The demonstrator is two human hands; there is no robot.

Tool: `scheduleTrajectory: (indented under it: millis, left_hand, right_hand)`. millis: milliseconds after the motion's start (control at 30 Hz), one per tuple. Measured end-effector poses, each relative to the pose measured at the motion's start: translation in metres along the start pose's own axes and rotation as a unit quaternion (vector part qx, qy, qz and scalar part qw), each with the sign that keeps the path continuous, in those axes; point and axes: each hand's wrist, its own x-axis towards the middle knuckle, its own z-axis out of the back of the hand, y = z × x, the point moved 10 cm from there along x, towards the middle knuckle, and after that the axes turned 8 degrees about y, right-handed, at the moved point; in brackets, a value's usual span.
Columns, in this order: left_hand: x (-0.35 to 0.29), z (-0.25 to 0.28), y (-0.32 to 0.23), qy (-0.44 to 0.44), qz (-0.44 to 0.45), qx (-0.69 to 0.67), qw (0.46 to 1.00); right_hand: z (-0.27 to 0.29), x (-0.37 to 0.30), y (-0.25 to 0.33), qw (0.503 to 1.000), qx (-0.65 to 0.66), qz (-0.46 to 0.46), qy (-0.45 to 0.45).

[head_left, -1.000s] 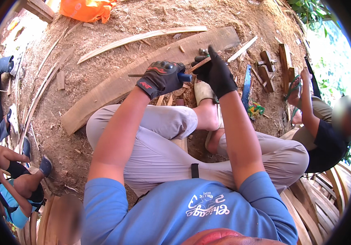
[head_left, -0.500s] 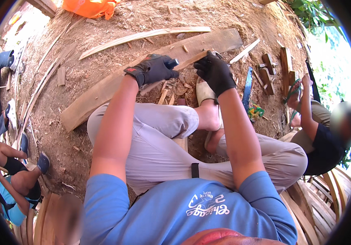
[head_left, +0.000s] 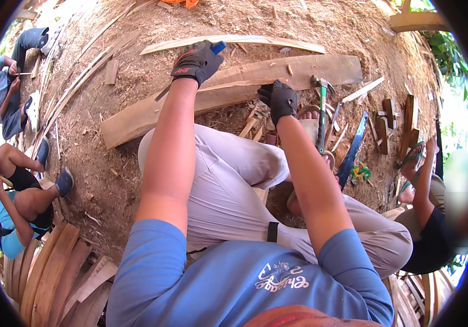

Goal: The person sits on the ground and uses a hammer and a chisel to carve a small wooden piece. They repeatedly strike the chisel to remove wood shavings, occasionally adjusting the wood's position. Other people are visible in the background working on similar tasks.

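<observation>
Plank (head_left: 234, 90) stock, long and rough-sawn, is laid flat on the sawdust-covered ground (head_left: 136, 163), directly under and between both gloved hands, running from lower left to upper right across the seated person's front.

To the far left of the left hand, other people (head_left: 10, 201) are seated on the ground, and curved wooden strips (head_left: 49, 272) are stacked below them, well apart from the hands.

The left hand (head_left: 197, 61), in a black glove with red marking, is closed around a blue-handled tool (head_left: 217, 48); the blue end protrudes from the top of the fist, and a thin dark blade is seen extending down-left from the glove over the plank. The hand is positioned above the plank's upper edge. Beyond it, a thin pale curved strip (head_left: 234, 41) is laid on the ground.

The right hand (head_left: 281, 99), in a black glove, is placed just at the near edge of the plank with fingers curled; what it grips, if anything, cannot be told.

Just right of the right hand, a hammer (head_left: 321, 109) with a green handle is stood head-up against the plank. Further right, a dark blue saw blade (head_left: 353, 150) and short wooden offcuts (head_left: 392, 120) are laid on the ground, and another person's arm (head_left: 422, 180) is seen near the right rim.
</observation>
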Motion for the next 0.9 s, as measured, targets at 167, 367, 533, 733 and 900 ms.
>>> scheduleTrajectory:
  millis: [167,367,533,733,900]
  left_hand:
    - [-0.007,0.028,-0.002,-0.072,0.021,-0.082,0.994]
    - [-0.013,0.054,0.013,-0.212,-0.010,-0.167,0.963]
    - [-0.015,0.057,0.015,-0.225,-0.027,-0.245,0.943]
    - [-0.029,0.056,-0.035,-0.160,-0.164,-0.443,0.867]
    - [-0.037,0.030,-0.090,-0.060,-0.287,-0.509,0.810]
  right_hand:
    - [0.034,0.017,0.017,0.933,-0.353,0.052,-0.045]
    - [0.037,-0.033,0.060,0.906,-0.417,0.046,-0.059]
    - [0.069,-0.110,0.135,0.719,-0.673,0.160,-0.070]
    - [0.157,-0.171,0.084,0.794,-0.600,0.021,-0.096]
    - [0.145,-0.155,0.061,0.733,-0.646,0.109,-0.181]
